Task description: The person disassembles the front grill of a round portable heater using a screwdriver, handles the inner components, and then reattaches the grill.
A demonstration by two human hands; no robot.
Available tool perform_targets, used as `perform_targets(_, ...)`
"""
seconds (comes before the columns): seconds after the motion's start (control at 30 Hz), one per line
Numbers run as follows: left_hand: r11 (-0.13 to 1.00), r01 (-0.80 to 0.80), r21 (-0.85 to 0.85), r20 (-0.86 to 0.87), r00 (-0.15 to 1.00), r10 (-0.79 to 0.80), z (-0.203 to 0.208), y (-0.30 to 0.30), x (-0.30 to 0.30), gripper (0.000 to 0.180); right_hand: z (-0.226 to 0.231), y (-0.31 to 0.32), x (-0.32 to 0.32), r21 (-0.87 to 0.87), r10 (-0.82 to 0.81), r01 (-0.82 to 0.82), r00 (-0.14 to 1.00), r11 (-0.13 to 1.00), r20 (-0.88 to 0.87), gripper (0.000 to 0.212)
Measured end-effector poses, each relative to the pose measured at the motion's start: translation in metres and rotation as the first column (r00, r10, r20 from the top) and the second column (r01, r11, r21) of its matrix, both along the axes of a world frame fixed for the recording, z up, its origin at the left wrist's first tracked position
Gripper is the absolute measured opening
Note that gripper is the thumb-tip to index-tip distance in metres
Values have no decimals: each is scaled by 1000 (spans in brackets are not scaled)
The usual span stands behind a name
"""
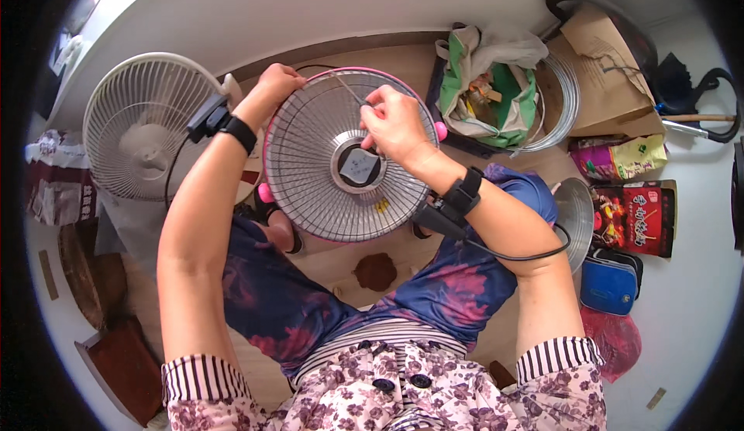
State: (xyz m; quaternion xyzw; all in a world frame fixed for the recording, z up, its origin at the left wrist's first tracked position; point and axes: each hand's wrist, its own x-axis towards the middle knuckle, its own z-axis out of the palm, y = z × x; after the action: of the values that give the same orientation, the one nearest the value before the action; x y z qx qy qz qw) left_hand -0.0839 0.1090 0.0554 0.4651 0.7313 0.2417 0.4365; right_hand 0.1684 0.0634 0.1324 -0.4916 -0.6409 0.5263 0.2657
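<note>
Between my knees stands a round, pink-rimmed heater (310, 175) with a wire grille facing up and a pale label at its hub. Pink knobs stick out at both sides. The fingers of my left hand (280, 82) are curled over the rim at its upper left. Above the grille, right of the hub, my right hand (395, 125) is closed in a pinch. A thin rod (350, 90) runs from its fingers toward the upper rim; its exact kind is unclear. The palm side of both hands is hidden.
A white fan (143, 133) stands at the left. Beyond the heater to the right are a green and white bag (511, 109), a coil of wire (570, 106) and a cardboard box (604, 67). Packets, a metal disc (573, 222) and a blue case (608, 285) lie along the right.
</note>
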Motion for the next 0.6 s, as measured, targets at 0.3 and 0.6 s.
perform_targets(0.3, 996, 35, -79, -79, 996, -41, 13, -1, 3, 23, 4, -5, 0, -50, 68, -68, 998, 996, -16, 23)
perform_targets(0.6, 996, 7, -86, -53, 999, -12, 16, -4, 9, 22, 9, -6, -1, -154, 35, -41, 999, 987, -41, 24)
